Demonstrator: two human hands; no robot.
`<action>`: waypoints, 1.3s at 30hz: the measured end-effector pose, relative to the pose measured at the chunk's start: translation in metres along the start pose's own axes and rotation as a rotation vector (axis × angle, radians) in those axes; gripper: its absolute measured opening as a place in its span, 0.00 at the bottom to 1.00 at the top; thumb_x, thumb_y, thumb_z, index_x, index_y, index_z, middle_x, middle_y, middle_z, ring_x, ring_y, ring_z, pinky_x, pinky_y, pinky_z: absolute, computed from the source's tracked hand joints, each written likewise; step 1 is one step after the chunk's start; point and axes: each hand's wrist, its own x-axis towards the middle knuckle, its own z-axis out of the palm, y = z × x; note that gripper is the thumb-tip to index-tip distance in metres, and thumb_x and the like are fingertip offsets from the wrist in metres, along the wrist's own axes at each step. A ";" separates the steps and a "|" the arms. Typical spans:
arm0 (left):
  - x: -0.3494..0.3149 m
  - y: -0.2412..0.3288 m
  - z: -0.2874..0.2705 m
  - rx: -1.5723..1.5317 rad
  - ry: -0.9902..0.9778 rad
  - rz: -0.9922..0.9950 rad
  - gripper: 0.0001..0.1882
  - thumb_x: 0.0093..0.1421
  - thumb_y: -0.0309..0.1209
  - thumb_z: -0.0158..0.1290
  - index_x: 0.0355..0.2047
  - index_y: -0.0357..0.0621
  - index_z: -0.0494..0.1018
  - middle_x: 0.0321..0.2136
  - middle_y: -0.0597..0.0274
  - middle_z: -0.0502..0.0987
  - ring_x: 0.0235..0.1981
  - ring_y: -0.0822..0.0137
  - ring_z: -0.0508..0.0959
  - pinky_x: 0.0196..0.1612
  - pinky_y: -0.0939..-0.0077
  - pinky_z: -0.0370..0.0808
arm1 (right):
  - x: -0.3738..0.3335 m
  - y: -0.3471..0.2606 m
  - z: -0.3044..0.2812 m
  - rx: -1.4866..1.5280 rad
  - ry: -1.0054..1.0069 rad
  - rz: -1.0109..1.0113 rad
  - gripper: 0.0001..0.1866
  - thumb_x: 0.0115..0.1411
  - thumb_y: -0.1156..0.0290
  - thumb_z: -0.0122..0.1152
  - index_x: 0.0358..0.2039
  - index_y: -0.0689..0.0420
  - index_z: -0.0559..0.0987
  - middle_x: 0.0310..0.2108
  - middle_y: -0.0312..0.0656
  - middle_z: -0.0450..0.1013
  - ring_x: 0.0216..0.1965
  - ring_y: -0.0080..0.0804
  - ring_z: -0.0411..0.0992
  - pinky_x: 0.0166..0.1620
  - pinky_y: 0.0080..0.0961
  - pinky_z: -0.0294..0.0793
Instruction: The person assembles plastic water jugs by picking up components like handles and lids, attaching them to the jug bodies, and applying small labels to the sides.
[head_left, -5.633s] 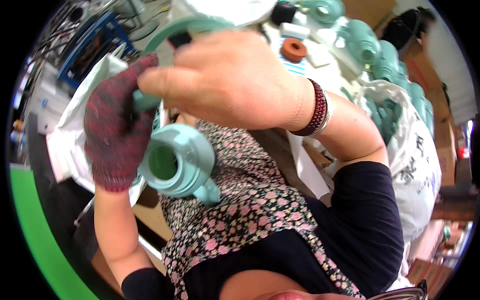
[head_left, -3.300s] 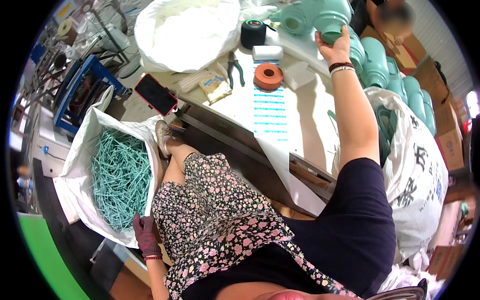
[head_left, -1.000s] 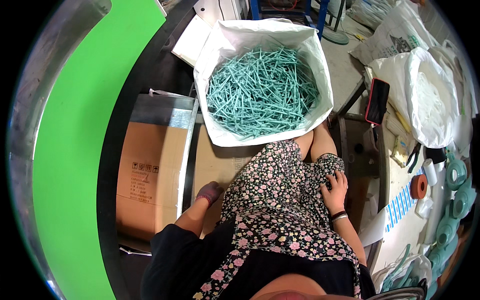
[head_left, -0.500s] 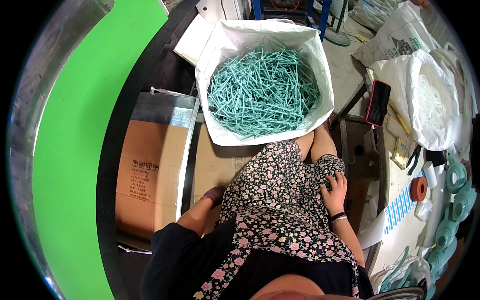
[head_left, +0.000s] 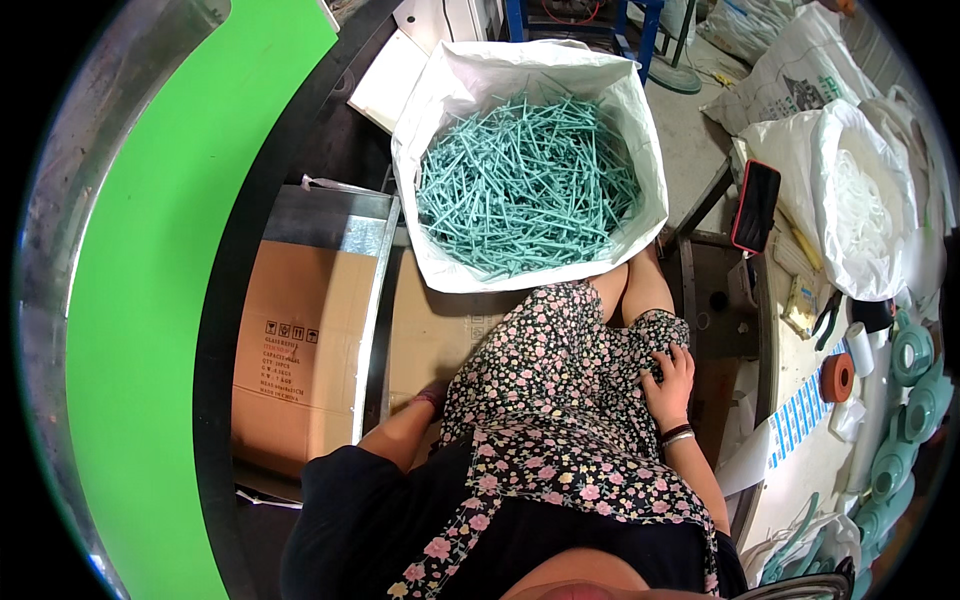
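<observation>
Floral apron (head_left: 565, 410) lay across the lap, the right hand (head_left: 672, 385) resting on it with fingers loosely spread, gripping nothing. The gloved left hand (head_left: 432, 396) had slid almost wholly out of sight beside the thigh since a moment earlier, so its grip could not be told, leaving only the right visibly free. Just beyond, a white sack (head_left: 437, 110) held green sticks (head_left: 525, 190); rightward, a phone (head_left: 755, 207) lay near the table (head_left: 805, 475).
</observation>
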 end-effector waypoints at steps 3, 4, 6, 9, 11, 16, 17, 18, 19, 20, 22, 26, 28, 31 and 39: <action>0.002 0.001 0.001 0.003 -0.008 0.007 0.20 0.62 0.38 0.45 0.49 0.41 0.74 0.53 0.45 0.72 0.55 0.50 0.72 0.57 0.63 0.67 | 0.000 0.001 0.001 0.000 -0.005 -0.001 0.19 0.49 0.65 0.65 0.43 0.52 0.78 0.58 0.46 0.64 0.63 0.49 0.54 0.62 0.47 0.55; 0.003 0.002 0.002 0.003 -0.010 0.007 0.20 0.62 0.38 0.45 0.49 0.41 0.74 0.53 0.45 0.72 0.55 0.50 0.72 0.57 0.63 0.67 | 0.000 0.001 0.001 0.002 -0.004 -0.004 0.19 0.49 0.65 0.65 0.43 0.52 0.78 0.58 0.46 0.64 0.63 0.49 0.54 0.62 0.47 0.55; 0.003 0.004 0.001 0.009 -0.011 0.007 0.19 0.62 0.38 0.45 0.49 0.41 0.74 0.53 0.45 0.72 0.55 0.50 0.72 0.57 0.63 0.67 | 0.000 0.002 0.001 0.006 -0.001 -0.007 0.19 0.49 0.65 0.65 0.43 0.52 0.78 0.58 0.47 0.64 0.63 0.50 0.54 0.62 0.47 0.55; 0.003 0.005 0.000 0.012 -0.015 0.008 0.19 0.62 0.38 0.45 0.49 0.41 0.74 0.52 0.45 0.72 0.55 0.50 0.72 0.57 0.63 0.67 | 0.000 0.002 0.001 0.003 -0.002 -0.008 0.19 0.49 0.65 0.65 0.44 0.51 0.78 0.58 0.47 0.64 0.64 0.50 0.54 0.63 0.47 0.55; 0.004 0.006 -0.002 0.019 -0.014 0.006 0.19 0.62 0.38 0.45 0.48 0.41 0.74 0.52 0.45 0.73 0.55 0.50 0.72 0.57 0.63 0.67 | 0.000 -0.001 -0.001 -0.007 -0.008 -0.004 0.19 0.49 0.65 0.65 0.44 0.51 0.78 0.58 0.47 0.64 0.64 0.50 0.54 0.63 0.47 0.55; 0.008 0.005 -0.002 0.026 -0.017 0.011 0.19 0.62 0.38 0.45 0.48 0.41 0.74 0.52 0.45 0.73 0.55 0.50 0.72 0.57 0.63 0.67 | 0.000 -0.001 -0.001 0.007 -0.014 0.003 0.19 0.49 0.66 0.65 0.44 0.51 0.78 0.58 0.47 0.64 0.64 0.50 0.54 0.63 0.47 0.54; 0.009 0.006 -0.002 0.028 -0.020 0.010 0.19 0.62 0.38 0.45 0.48 0.41 0.74 0.52 0.45 0.73 0.55 0.50 0.72 0.57 0.63 0.67 | 0.000 -0.001 -0.001 0.014 -0.015 0.002 0.19 0.49 0.66 0.65 0.44 0.51 0.78 0.58 0.47 0.64 0.64 0.50 0.54 0.63 0.47 0.54; 0.010 0.006 -0.002 0.028 -0.018 0.010 0.19 0.62 0.38 0.45 0.48 0.41 0.74 0.52 0.46 0.73 0.55 0.50 0.72 0.57 0.63 0.67 | 0.000 0.000 -0.001 0.013 -0.013 0.000 0.19 0.49 0.66 0.65 0.44 0.51 0.78 0.58 0.47 0.64 0.64 0.51 0.54 0.63 0.47 0.54; 0.011 0.006 -0.002 0.030 -0.021 0.012 0.19 0.62 0.38 0.45 0.48 0.41 0.74 0.52 0.46 0.73 0.55 0.50 0.72 0.57 0.63 0.67 | -0.001 0.000 -0.001 0.013 -0.011 -0.002 0.19 0.49 0.66 0.65 0.44 0.51 0.78 0.58 0.47 0.64 0.64 0.51 0.54 0.63 0.47 0.54; 0.012 0.007 -0.002 0.031 -0.022 0.012 0.19 0.62 0.38 0.45 0.48 0.41 0.74 0.52 0.46 0.73 0.55 0.50 0.72 0.56 0.63 0.67 | -0.001 0.001 -0.001 0.011 -0.011 -0.005 0.19 0.49 0.66 0.65 0.44 0.52 0.78 0.58 0.47 0.64 0.64 0.51 0.54 0.63 0.47 0.54; 0.013 0.008 -0.002 0.030 -0.024 0.014 0.19 0.62 0.38 0.45 0.48 0.41 0.74 0.52 0.46 0.73 0.55 0.50 0.72 0.56 0.63 0.67 | -0.001 0.000 -0.001 0.014 -0.012 -0.002 0.19 0.49 0.66 0.65 0.44 0.52 0.78 0.58 0.47 0.63 0.64 0.51 0.54 0.63 0.46 0.54; 0.014 0.010 -0.002 0.033 -0.022 0.018 0.19 0.62 0.38 0.45 0.48 0.41 0.74 0.52 0.46 0.73 0.54 0.50 0.72 0.56 0.62 0.67 | -0.001 -0.001 -0.001 0.018 -0.014 0.007 0.19 0.49 0.66 0.66 0.44 0.52 0.78 0.58 0.47 0.63 0.63 0.51 0.54 0.64 0.46 0.54; 0.014 0.010 -0.002 0.031 -0.026 0.018 0.19 0.62 0.38 0.45 0.47 0.41 0.74 0.52 0.46 0.73 0.54 0.50 0.72 0.56 0.62 0.67 | -0.001 0.000 -0.001 0.015 -0.010 0.003 0.19 0.49 0.66 0.66 0.44 0.52 0.78 0.58 0.47 0.64 0.63 0.51 0.54 0.63 0.46 0.55; 0.014 0.011 -0.002 0.032 -0.028 0.017 0.19 0.62 0.38 0.45 0.47 0.41 0.74 0.52 0.46 0.73 0.54 0.50 0.72 0.56 0.62 0.68 | -0.001 0.000 -0.001 0.006 -0.006 -0.008 0.19 0.49 0.66 0.66 0.44 0.52 0.78 0.57 0.48 0.64 0.63 0.51 0.54 0.64 0.46 0.55; 0.017 0.011 -0.003 0.043 -0.039 0.017 0.18 0.62 0.38 0.45 0.47 0.41 0.75 0.51 0.46 0.74 0.54 0.50 0.72 0.56 0.62 0.68 | 0.000 -0.001 -0.002 0.011 -0.011 0.001 0.19 0.49 0.66 0.65 0.43 0.52 0.78 0.57 0.49 0.64 0.63 0.52 0.54 0.64 0.46 0.54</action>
